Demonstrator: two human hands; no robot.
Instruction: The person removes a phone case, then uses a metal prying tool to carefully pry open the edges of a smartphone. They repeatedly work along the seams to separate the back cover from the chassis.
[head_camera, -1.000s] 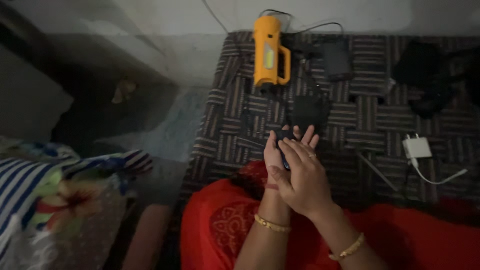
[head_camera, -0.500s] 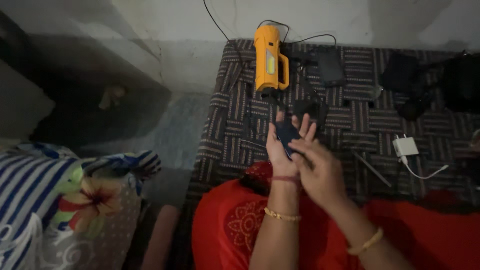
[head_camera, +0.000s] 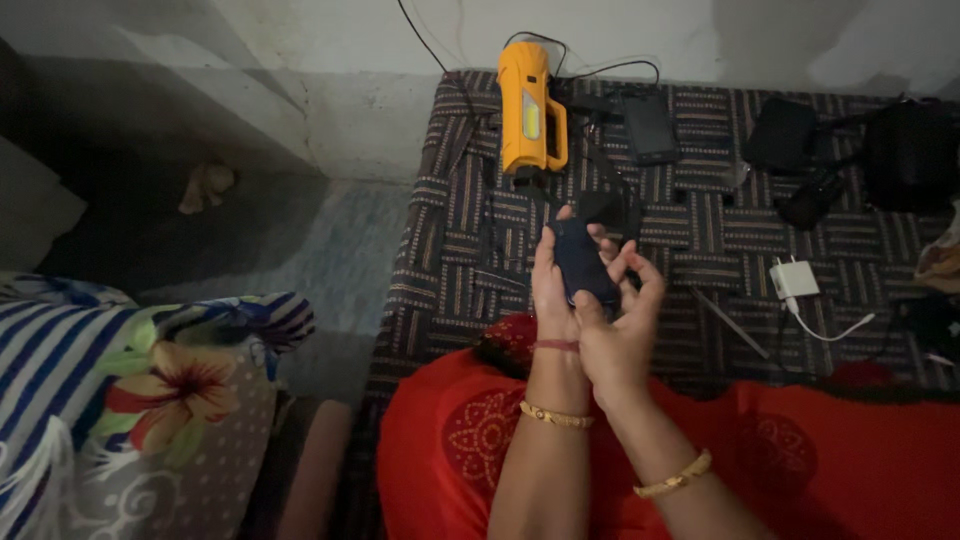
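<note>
Pillow: I see a flowered, striped pillow (head_camera: 150, 400) at far left.
Torch: a yellow torch (head_camera: 530, 105) lies on the patterned mat (head_camera: 450, 250), above my hands.
Left hand: my left hand (head_camera: 553, 285) cradles a dark phone (head_camera: 583, 262), fingers curled behind it.
Right hand: my right hand (head_camera: 618, 320) pinches the phone's lower edge, thumb on its face.
Charger: a white charger (head_camera: 795, 278) lies on the mat, well right of the phone.

Single head view, looking steeply down, close over both hands; patterned mat (head_camera: 700, 240) ahead, wall beyond.
</note>
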